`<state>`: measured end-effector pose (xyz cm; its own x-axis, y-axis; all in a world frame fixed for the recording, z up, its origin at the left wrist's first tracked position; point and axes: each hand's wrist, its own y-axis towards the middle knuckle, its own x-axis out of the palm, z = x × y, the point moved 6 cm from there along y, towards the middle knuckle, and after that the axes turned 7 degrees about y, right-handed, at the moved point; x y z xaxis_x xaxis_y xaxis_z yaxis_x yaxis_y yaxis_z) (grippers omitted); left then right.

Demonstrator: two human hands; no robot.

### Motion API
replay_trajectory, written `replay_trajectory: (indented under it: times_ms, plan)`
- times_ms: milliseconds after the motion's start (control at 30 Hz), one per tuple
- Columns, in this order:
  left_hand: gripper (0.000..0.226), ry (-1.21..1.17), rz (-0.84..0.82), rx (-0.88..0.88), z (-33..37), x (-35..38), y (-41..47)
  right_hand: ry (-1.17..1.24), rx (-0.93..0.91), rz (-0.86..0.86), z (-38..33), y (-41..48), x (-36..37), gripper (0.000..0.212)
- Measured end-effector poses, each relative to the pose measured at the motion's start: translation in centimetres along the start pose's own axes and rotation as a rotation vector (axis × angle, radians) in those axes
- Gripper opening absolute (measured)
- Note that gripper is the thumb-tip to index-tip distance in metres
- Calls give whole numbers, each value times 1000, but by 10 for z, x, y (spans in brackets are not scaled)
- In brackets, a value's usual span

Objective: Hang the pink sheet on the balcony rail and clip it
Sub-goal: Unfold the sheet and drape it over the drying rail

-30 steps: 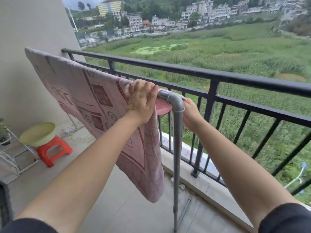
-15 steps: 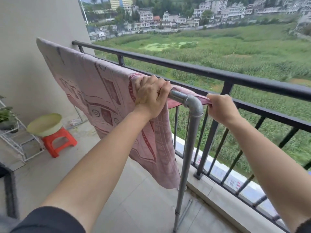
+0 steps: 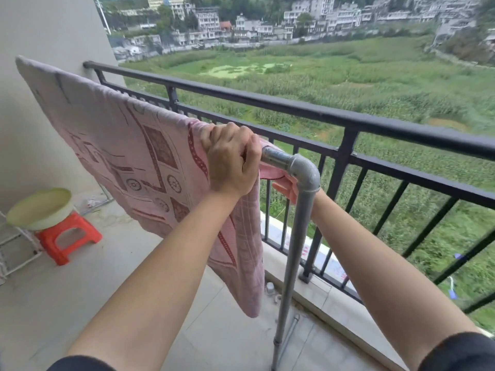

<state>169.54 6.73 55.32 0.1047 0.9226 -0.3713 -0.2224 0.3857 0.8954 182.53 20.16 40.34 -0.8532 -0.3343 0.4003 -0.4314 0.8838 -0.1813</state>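
Sheet (image 3: 128, 145), pink, hangs over a grey pipe (image 3: 295, 236) just inside the black railing (image 3: 348, 121), probably draped to balance. The left grip (image 3: 230, 162) is clamped on cloth and pipe, pinning them. The pipe's elbow hides the right grip (image 3: 286, 190), so I cannot tell its state. No clip shows. A red stool (image 3: 67, 236) carries a basin (image 3: 40, 207).

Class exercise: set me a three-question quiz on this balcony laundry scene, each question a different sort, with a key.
1. True or false: the pink sheet hangs over the grey pipe, not the black railing beyond it.
2. Which hand grips the sheet atop the pipe? A left hand; B right hand.
3. Fill in: the pale basin sits on an orange ____.
Key: 1 true; 2 A; 3 stool.
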Motion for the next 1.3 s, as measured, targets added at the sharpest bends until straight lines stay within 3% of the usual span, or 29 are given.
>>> replay_trajectory:
  times_ms: [67, 167, 300, 333, 400, 433, 500, 567, 600, 667, 733, 800, 933, 967, 1033, 1100, 1233, 1300]
  plan:
    - [46, -20, 75, 46, 0, 1, 4, -116, -39, 67, 10, 21, -7, 37]
    - [45, -45, 168, 92, 1, 2, 4, -163, -22, -8, -8, -13, 39, 27]
    - [43, -55, 185, 92, -2, 3, 5, -270, -166, -73, 12, 6, 48, 28]
    - [43, -64, 186, 97, -3, 4, 5, -297, -185, -71, 28, 32, 35, 36]
    - [44, -83, 190, 104, -6, 4, 6, -440, -302, -37, 31, 46, 25, 73]
    - [44, -91, 194, 105, -7, 3, 8, -494, -398, -79, 13, 41, 26, 76]
    - [45, -96, 194, 94, -7, 3, 13, -534, -338, -129, -4, 39, 32, 31]
    - [45, -73, 154, 48, -8, 2, 16, -546, -415, -201, -26, 40, 37, 15]
    - [43, -44, 118, 5, -10, 1, 16, -620, -515, -267, -30, 47, 41, 27]
    - [38, 15, 15, -125, -16, -1, 17, -818, -527, -346, -17, 82, 39, 45]
    - [34, -42, -132, -350, -20, -3, 21, -980, -582, -431, -11, 99, 40, 38]
    - [35, -36, -293, -579, -11, -5, 33, -960, -606, -465, -20, 111, 35, 25]
    - [20, 768, -940, -574, 42, 6, 60, -869, -494, -474, -52, 139, 19, 32]
    - [22, 934, -1020, -563, 62, 13, 63, -860, -468, -497, -58, 143, 17, 32]
    - [28, 1047, -920, -538, 101, 38, 66, -835, -452, -524, -69, 151, 12, 33]
    - [38, 849, -715, -622, 134, 72, 54, -836, -461, -547, -75, 161, 10, 32]
    - [77, 388, -735, -1148, 113, 155, -24, -887, -457, -593, -67, 175, 11, 29]
    - [94, 228, -618, -1415, 78, 179, -63, -942, -483, -617, -55, 181, 10, 27]
